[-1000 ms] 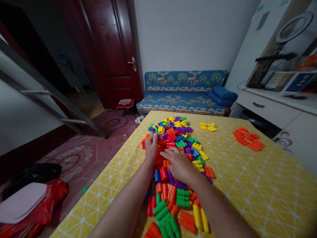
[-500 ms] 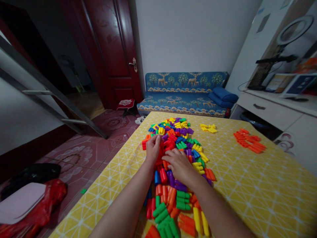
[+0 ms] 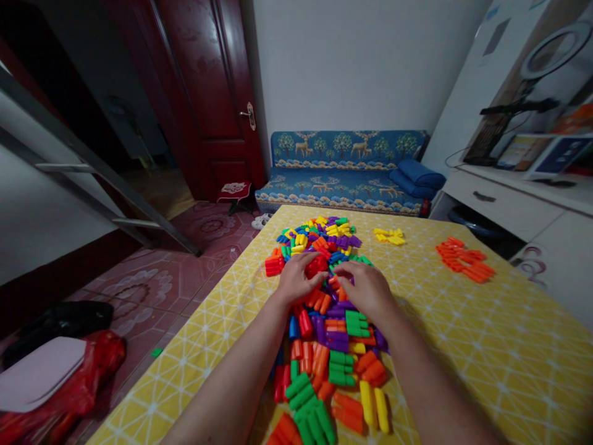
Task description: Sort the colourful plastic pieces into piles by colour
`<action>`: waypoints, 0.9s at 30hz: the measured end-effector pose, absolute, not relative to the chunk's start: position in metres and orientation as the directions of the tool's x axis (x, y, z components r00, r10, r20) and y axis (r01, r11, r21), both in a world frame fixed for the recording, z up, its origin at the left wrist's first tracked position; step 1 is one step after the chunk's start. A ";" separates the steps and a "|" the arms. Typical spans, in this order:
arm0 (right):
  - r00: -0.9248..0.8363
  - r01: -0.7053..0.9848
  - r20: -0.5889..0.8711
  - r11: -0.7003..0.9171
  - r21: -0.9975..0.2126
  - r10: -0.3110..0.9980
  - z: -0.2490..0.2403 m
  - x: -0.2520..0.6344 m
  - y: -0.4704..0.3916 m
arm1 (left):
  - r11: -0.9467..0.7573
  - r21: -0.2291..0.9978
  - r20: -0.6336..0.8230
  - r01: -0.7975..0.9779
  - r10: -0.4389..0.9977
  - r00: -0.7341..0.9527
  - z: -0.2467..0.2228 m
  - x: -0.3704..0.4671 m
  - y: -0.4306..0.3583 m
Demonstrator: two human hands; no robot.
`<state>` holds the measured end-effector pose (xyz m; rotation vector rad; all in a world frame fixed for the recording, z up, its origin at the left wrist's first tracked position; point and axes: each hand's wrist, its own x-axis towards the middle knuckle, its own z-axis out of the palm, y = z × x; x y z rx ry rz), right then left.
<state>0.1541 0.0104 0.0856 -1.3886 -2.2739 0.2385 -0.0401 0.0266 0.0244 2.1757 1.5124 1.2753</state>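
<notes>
My left hand [image 3: 299,279] is at the middle of a long pile of colourful plastic building blocks, its fingers and thumb curved round red building blocks [image 3: 317,266]. Close by on the right, my right hand [image 3: 365,287] is over the pile with its fingers bent and thumb apart, nearest an orange block [image 3: 340,289]; I make out nothing held in it. Purple blocks [image 3: 336,340], green blocks [image 3: 341,368] and a pair of yellow blocks [image 3: 374,406] lie between my forearms. More red blocks [image 3: 274,266] sit left of my left hand.
Apart from the pile, yellow blocks [image 3: 389,236] and orange blocks [image 3: 464,259] form separate groups on the yellow patterned tablecloth [image 3: 445,346]. A blue sofa [image 3: 343,179] stands beyond the table. One green block [image 3: 157,352] is on the floor, near a red bag [image 3: 104,371].
My right hand has moved right, away from the red blocks. My left hand has shifted slightly right, its thumb now spread lower. Several blocks under my right hand lie differently.
</notes>
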 end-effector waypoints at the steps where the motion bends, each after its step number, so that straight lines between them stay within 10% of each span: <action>1: -0.344 0.813 0.307 0.445 -0.375 0.887 0.085 0.159 0.014 | -0.459 0.555 0.533 0.693 0.837 0.127 0.025 -0.039 0.025; 7: -0.318 0.885 0.197 0.365 -0.289 0.927 0.073 0.167 0.021 | -0.460 0.492 0.509 0.739 0.841 0.185 0.025 -0.038 0.024; 17: -0.379 0.856 0.163 0.412 -0.311 0.911 0.062 0.155 0.016 | -0.411 0.718 0.520 0.562 0.853 -0.040 0.013 -0.044 0.038; 22: -0.250 0.721 0.283 0.373 -0.584 0.926 0.060 0.156 0.024 | -0.381 0.850 0.461 0.363 0.872 -0.164 0.014 -0.043 0.037; 27: -0.009 0.118 0.244 0.243 -0.963 0.970 0.057 0.149 0.028 | -0.391 0.839 0.483 0.379 0.856 -0.185 0.020 -0.041 0.032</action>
